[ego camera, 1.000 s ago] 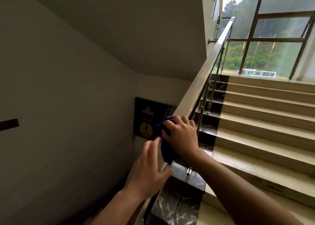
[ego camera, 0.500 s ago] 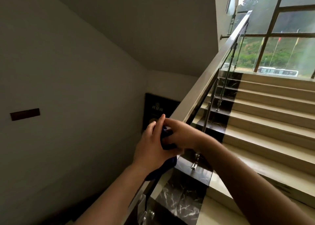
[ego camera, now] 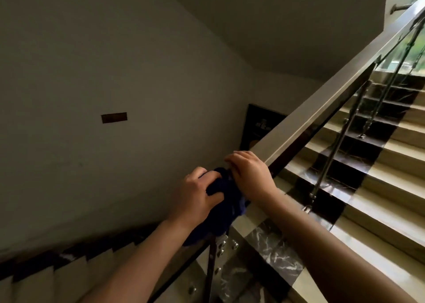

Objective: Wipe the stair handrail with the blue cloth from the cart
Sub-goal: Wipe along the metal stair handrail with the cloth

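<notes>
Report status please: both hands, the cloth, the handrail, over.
Left hand and right hand both gripping blue cloth. Cloth bunched at lower end of handrail. Rail above bare, nothing in the way.

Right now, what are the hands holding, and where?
Both grip the blue cloth: left hand bunches its left side, right hand presses its top at the handrail end.

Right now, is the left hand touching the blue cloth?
Touching. The head view shows the left hand with its fingers curled into the bunched blue cloth at the handrail's lower end.
</notes>
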